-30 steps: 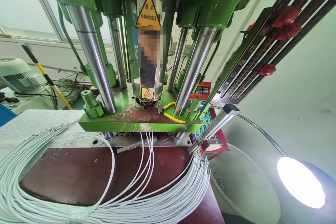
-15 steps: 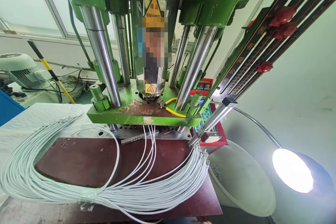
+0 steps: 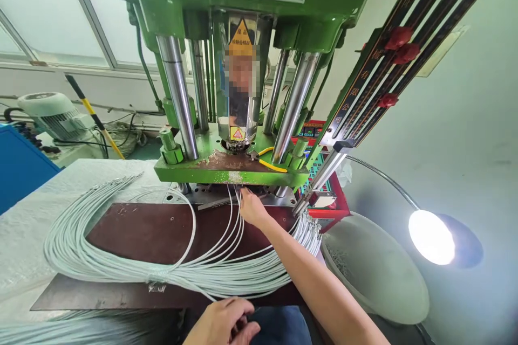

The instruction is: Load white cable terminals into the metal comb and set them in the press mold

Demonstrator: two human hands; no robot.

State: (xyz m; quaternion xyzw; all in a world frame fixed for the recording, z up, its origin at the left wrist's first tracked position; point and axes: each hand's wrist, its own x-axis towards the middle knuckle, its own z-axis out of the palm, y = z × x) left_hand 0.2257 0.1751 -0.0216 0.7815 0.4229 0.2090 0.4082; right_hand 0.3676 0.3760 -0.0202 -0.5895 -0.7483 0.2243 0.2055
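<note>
My right hand [image 3: 251, 209] reaches to the gap under the press's green plate [image 3: 194, 174]. Its fingers are closed at the rightmost of several white cables [image 3: 231, 226] that run into the gap; the fingertips are partly hidden by the plate's edge. Low in the middle, my left hand [image 3: 226, 321] hovers near the board's front edge, holding nothing, with fingers loosely curled and the thumb apart. Between the hands lies a large bundle of white cables [image 3: 117, 267], bound with clear tape [image 3: 157, 275] and spread over a dark brown board [image 3: 141, 226].
Yellow-handled pliers [image 3: 272, 166] lie on the green plate. Beside the press stand a red control box [image 3: 332, 194], a pale bin [image 3: 388, 269] and a lit lamp [image 3: 431, 237]. More cables [image 3: 101, 329] lie at the lower left. A motor [image 3: 52, 116] sits farther back.
Both hands have come into view: my right has reached up to the cables at the press, my left has risen at the bottom. The camera view has shifted.
</note>
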